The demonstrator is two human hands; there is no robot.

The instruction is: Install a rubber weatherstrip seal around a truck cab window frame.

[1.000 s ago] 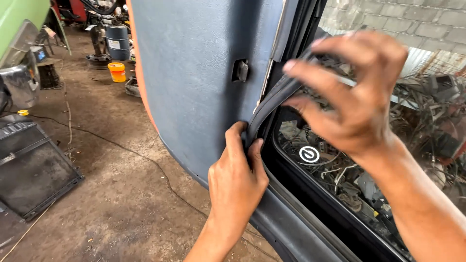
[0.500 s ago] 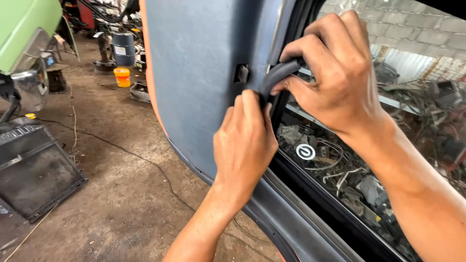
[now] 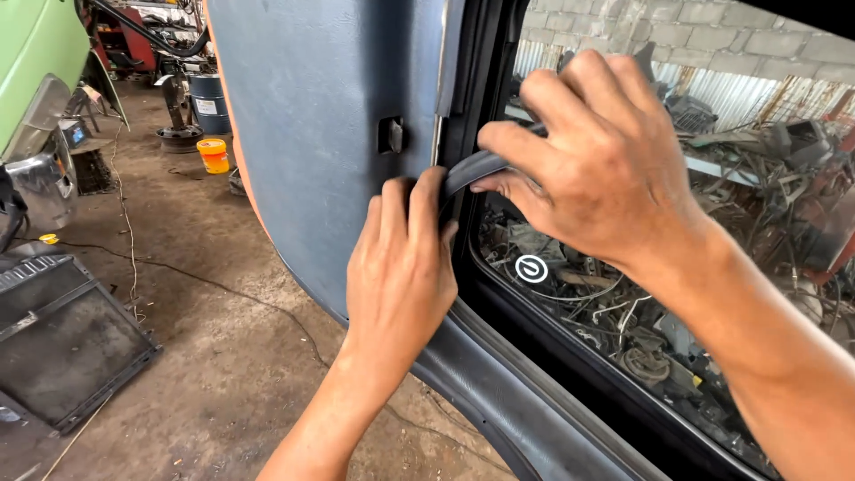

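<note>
A blue-grey vehicle door panel (image 3: pixel 321 116) fills the middle of the view, with its window glass (image 3: pixel 623 303) to the right. A black rubber seal strip (image 3: pixel 476 167) bends away from the window frame's edge. My right hand (image 3: pixel 597 169) pinches the loose part of the strip between thumb and fingers. My left hand (image 3: pixel 401 267) presses flat against the frame edge just below, fingers on the strip where it meets the door. A small dark clip (image 3: pixel 391 135) sits in the panel beside my fingers.
A black radiator grille (image 3: pixel 62 347) lies on the concrete floor at lower left. An orange bucket (image 3: pixel 214 155) and a dark drum (image 3: pixel 207 102) stand farther back. Green bodywork (image 3: pixel 31 53) is at the left. Scrap parts show through the glass.
Both hands have moved up along the frame edge. My left hand now presses higher, and my right hand grips the strip nearer the door's upper part.
</note>
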